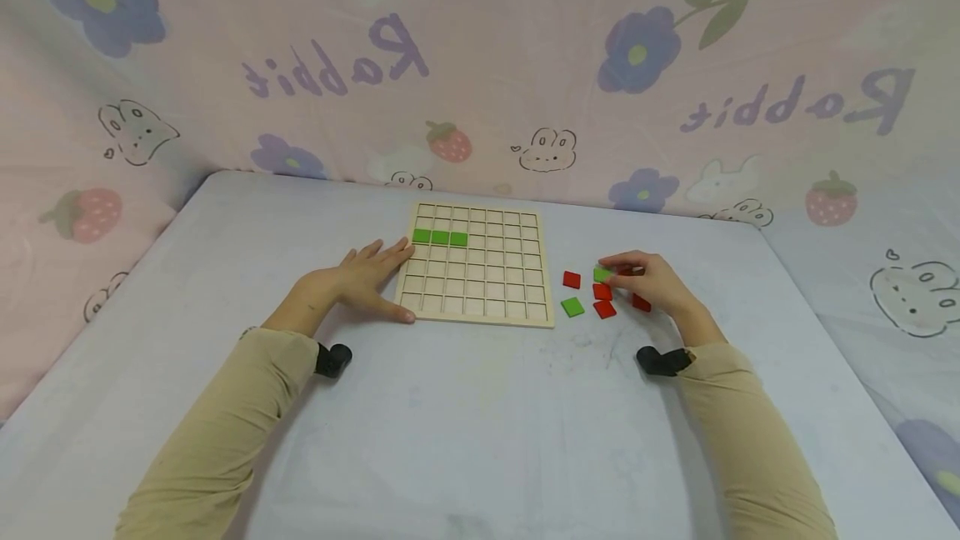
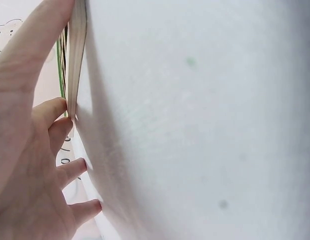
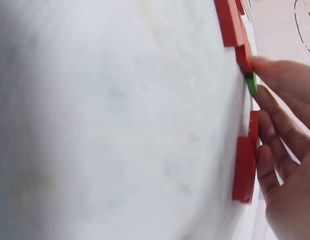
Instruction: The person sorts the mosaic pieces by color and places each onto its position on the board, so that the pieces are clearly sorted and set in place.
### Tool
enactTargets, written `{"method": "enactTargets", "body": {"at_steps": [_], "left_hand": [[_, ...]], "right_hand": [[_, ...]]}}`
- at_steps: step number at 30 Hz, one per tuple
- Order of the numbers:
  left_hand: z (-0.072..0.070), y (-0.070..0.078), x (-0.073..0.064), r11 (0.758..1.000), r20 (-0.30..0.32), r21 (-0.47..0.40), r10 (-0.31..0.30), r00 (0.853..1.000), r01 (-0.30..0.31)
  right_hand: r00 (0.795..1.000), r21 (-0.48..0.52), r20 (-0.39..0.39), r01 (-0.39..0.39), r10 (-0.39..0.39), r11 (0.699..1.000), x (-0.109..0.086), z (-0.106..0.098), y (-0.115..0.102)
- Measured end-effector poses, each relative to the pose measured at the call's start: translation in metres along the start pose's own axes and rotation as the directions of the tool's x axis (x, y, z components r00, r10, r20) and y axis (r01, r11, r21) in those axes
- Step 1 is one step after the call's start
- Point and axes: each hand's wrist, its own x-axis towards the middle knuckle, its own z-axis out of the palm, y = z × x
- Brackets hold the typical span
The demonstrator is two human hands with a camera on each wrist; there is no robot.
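Observation:
My left hand [image 1: 362, 278] is spread flat, its thumb and fingertips at the left edge of a wooden grid board [image 1: 477, 282]. Three green tiles [image 1: 440, 237] sit side by side in one row of that board, starting from its left column. To the right of the board, my right hand [image 1: 658, 283] pinches a green square tile [image 1: 602, 274] between thumb and index finger, low over the table. In the right wrist view, the same green tile [image 3: 251, 83] shows between the fingertips, with red tiles [image 3: 244, 170] close by the other fingers.
Loose tiles lie between board and right hand: a green tile [image 1: 572, 307], a red tile [image 1: 572, 280] and several more reds [image 1: 603, 309]. A red tile [image 1: 641, 302] is partly under the right hand. A patterned cloth [image 1: 480, 65] hangs behind the white table [image 1: 480, 432].

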Motion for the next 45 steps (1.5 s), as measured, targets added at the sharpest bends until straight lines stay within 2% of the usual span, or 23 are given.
{"method": "enactTargets", "body": {"at_steps": [5, 11, 22, 32, 45], "left_hand": [[-0.001, 0.001, -0.001, 1.0, 0.004, -0.005, 0.002, 1.0, -0.002], [-0.001, 0.0, -0.001, 1.0, 0.005, -0.002, -0.005, 1.0, 0.005], [0.001, -0.002, 0.001, 1.0, 0.001, 0.0, -0.001, 1.0, 0.001], [0.001, -0.001, -0.001, 1.0, 0.0, 0.003, 0.002, 1.0, -0.002], [0.002, -0.001, 0.0, 1.0, -0.01, 0.0, 0.006, 1.0, -0.006]], "right_hand": [[1.0, -0.032, -0.014, 0.008, -0.008, 0.999, 0.003, 0.004, -0.002], [1.0, -0.016, 0.01, -0.01, 0.01, 1.0, 0.005, 0.004, -0.002], [1.0, -0.008, -0.001, -0.022, 0.022, 1.0, 0.008, 0.006, -0.001], [0.999, 0.062, -0.027, -0.018, 0.02, 0.998, 0.011, 0.01, -0.005], [0.999, 0.094, -0.034, 0.02, -0.017, 0.995, 0.015, 0.013, -0.015]]}}
